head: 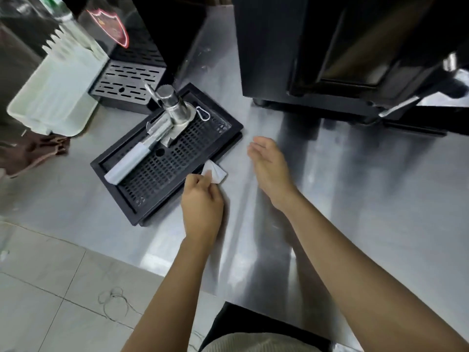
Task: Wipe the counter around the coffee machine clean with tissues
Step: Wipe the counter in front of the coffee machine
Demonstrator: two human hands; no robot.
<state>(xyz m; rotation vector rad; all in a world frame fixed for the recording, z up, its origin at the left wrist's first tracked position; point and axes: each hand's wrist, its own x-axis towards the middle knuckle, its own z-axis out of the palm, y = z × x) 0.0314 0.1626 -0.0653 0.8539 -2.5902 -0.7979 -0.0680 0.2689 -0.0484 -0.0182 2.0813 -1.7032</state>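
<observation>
setting: café or drinks-bar work station. evidence: brushed steel counter (pixel 355 199); tall black coffee machine (pixel 291 47) standing on it; second black machine (pixel 157 26) with a slotted drip grate (pixel 127 80); loose black drip tray (pixel 177 158) with perforated grille, steel tool (pixel 172 105) lying on it; white plastic tub (pixel 58 92); brown cloth (pixel 33 153); pale tiled floor (pixel 50 288).

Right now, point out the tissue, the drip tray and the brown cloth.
tissue (pixel 215 173): head view, on its white folded middle.
drip tray (pixel 183 153): head view, on its bare grate.
brown cloth (pixel 38 151): head view, on its crumpled middle.
</observation>
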